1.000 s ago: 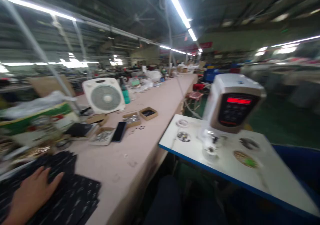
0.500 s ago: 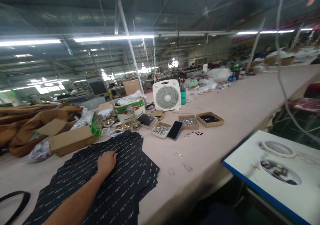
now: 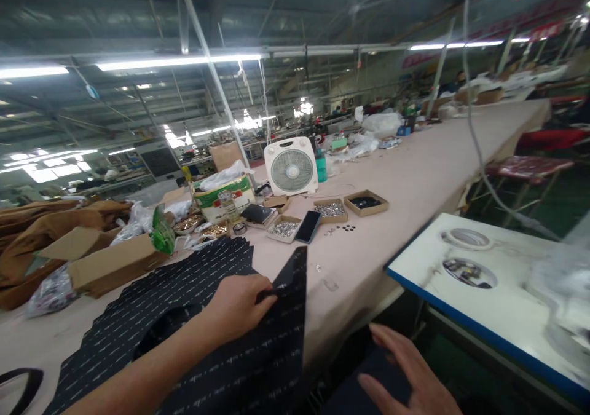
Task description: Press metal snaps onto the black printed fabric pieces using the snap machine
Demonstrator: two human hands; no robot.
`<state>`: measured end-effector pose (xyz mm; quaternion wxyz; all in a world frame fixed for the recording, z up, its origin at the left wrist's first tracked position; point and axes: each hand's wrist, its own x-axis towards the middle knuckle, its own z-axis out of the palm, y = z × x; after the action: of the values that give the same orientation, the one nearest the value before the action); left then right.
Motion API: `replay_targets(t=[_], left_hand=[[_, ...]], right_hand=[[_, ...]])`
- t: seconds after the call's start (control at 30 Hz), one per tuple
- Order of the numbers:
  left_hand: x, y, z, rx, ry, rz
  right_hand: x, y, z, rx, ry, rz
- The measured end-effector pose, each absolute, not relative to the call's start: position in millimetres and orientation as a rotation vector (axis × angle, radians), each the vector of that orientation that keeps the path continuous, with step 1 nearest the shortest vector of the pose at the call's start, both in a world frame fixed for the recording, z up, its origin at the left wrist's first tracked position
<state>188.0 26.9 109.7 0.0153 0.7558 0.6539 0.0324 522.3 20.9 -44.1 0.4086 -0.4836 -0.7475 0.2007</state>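
Thumb and fingers of my left hand (image 3: 244, 304) pinch a black fabric piece (image 3: 281, 347) printed with rows of small white lettering. The piece is partly lifted and lies over the fanned stack of matching black fabric pieces (image 3: 175, 286) on the table. Off the table's near edge, at the lower right, my right hand (image 3: 410, 372) is held with thumb and fingers apart and nothing between them. Its lower part is cut off by the frame.
Past the fabric stand trays of metal fittings (image 3: 283, 229), a phone (image 3: 308, 227), a cardboard tray of black parts (image 3: 366, 203) and a box fan (image 3: 291, 166). A cardboard box (image 3: 117, 264) is at the left. A white machine table (image 3: 502, 280) with a blue edge stands right.
My left hand has moved right and now grips a fabric piece, pulling it toward the table edge. My right hand has come into view. The camera has turned right.
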Motion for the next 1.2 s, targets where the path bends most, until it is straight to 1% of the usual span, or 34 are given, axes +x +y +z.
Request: replay_targets(t=[0.07,0.13,0.2,0.27,0.4,0.47,0.57,0.7,0.8,0.93,1.0,1.1,1.2], left_hand=[[225,14,120,2.413,1.780,0.164],[249,4,123,2.419,1.607,0.205],[261,-1,121,2.388,1.508,0.232],[266,0,117,2.316,1.413,0.275],[274,12,105,1.998,1.072,0.366],[282,22,97,1.718,0.918,0.358],[299,33,85,1.322,0.776,0.316],[321,44,74,1.059,0.714,0.229],[330,56,76,1.062,0.751,0.214],[333,77,92,1.391,0.730,0.195],[334,83,100,1.583,0.689,0.128],[336,85,104,1.693,0.664,0.007],[342,81,100,1.902,0.741,0.118]], right_hand=[[494,26,-2,-1.086,-1.942,0.360],[475,26,29,-0.971,-2.015,0.332],[467,20,42,-0.916,-2.095,0.448],[471,11,42,-0.921,-2.122,0.647],[494,0,38,-1.003,-1.964,1.003],[507,1,46,-1.018,-1.898,1.104],[525,6,64,-1.079,-1.866,1.150],[547,11,83,-1.169,-1.870,1.125],[565,13,88,-1.253,-1.935,1.036],[589,16,88,-1.403,-2.007,0.856],[600,18,91,-1.461,-2.035,0.789],[609,19,98,-1.543,-2.080,0.673],[600,16,102,-1.511,-2.170,0.541]])
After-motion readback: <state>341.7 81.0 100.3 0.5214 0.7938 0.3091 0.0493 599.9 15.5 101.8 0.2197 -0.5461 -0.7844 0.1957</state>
